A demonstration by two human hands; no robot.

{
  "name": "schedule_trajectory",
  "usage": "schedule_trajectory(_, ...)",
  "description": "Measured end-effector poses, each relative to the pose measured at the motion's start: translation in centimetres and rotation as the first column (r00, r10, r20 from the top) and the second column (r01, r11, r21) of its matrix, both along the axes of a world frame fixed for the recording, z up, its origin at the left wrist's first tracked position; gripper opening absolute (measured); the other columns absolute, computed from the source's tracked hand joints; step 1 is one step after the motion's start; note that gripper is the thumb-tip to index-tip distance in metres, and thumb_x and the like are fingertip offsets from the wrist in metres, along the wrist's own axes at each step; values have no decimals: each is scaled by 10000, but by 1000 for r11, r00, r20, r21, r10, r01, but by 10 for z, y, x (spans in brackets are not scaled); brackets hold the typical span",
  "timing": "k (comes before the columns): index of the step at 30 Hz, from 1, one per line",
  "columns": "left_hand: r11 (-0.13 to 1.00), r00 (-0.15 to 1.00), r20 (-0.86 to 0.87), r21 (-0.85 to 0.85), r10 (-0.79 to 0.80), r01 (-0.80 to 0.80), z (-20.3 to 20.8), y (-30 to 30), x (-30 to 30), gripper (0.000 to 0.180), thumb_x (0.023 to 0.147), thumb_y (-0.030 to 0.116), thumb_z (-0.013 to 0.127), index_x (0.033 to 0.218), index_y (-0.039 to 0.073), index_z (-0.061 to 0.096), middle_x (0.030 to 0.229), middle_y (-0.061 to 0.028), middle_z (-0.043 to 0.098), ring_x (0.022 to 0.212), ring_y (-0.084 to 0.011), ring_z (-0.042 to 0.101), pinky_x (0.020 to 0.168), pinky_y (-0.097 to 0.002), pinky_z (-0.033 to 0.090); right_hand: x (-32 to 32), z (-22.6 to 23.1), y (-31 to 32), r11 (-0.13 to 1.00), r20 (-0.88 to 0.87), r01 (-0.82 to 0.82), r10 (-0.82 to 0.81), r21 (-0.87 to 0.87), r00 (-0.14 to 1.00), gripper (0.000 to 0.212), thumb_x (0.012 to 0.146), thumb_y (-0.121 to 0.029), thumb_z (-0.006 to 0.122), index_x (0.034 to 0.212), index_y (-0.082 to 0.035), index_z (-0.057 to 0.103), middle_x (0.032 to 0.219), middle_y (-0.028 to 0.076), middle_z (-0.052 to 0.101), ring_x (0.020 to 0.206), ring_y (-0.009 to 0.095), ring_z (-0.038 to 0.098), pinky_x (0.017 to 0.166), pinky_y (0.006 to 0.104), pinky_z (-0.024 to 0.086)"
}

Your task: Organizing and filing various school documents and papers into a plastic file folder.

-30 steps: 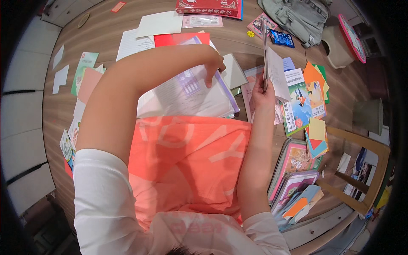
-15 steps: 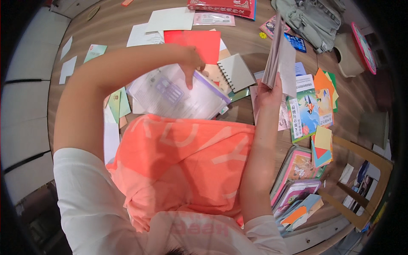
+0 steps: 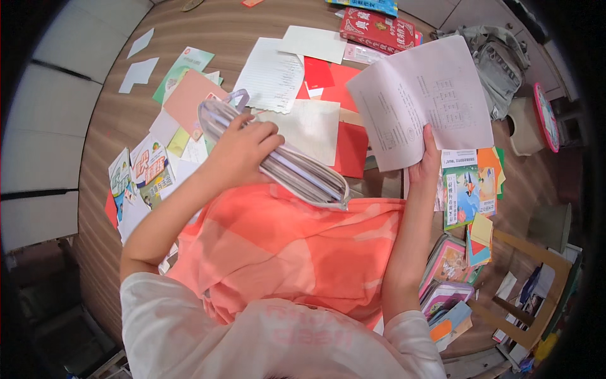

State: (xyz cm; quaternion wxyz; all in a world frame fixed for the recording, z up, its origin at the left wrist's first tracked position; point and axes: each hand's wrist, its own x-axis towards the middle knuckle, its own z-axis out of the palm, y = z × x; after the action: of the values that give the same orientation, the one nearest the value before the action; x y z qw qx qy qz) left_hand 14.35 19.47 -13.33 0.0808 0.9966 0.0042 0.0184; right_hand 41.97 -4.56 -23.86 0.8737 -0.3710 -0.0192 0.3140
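Note:
My left hand (image 3: 247, 150) grips the edge of a clear document pouch (image 3: 306, 172) stuffed with papers. The pouch is tilted up on its side above the orange cloth (image 3: 284, 246) over my lap, its open top showing the sheet edges and a grey strap loop at the far end. In my right hand (image 3: 427, 159) are printed white sheets (image 3: 420, 101), held by the lower edge and spread open. A white sheet (image 3: 315, 129) and red paper (image 3: 351, 150) lie between the two hands, partly covered by the pouch.
Loose papers and booklets (image 3: 148, 167) cover the wooden floor at left. A thick red book (image 3: 379, 30) lies at the back, a grey backpack (image 3: 495, 66) behind right. Workbooks (image 3: 464, 189), stacked books (image 3: 451, 262) and a cardboard box (image 3: 530, 284) are on the right.
The pouch has swung from lying flat to standing on its side, with my left hand now holding it. The sheets in my right hand have opened out. The whole view has shifted.

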Motion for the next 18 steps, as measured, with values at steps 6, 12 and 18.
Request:
schedule_trajectory(6, 994, 958, 267, -4, 103, -105, -23, -19, -43, 781, 513, 260, 803, 1223, 159, 494, 1216, -32, 507, 1205, -200, 456, 1071, -544, 205, -23, 28, 8, 757, -93, -346, 470, 553, 878, 445, 945, -251, 481, 1309, -3, 417, 1287, 205, 486, 1083, 278, 564, 917, 383, 476)
schedule_trajectory(12, 994, 967, 247, 71, 61, -80, -18, -24, -43, 847, 503, 233, 799, 1275, 204, 452, 1356, -34, 424, 1268, -233, 399, 1060, -608, 152, -19, 68, 3, 902, 8, -219, 240, -371, 971, 491, 878, -213, 600, 1278, 21, 438, 1217, 143, 540, 1073, 250, 561, 901, 345, 466)
schedule_trajectory(18, 988, 967, 202, -44, 152, -146, -9, -27, -40, 795, 498, 188, 785, 1237, 223, 495, 1378, -28, 380, 1284, -224, 372, 1041, -633, 155, -3, 117, -5, 811, 577, 166, 240, -561, 780, 536, 799, -220, 697, 1214, 45, 487, 1180, 113, 559, 1048, 196, 529, 873, 312, 433)
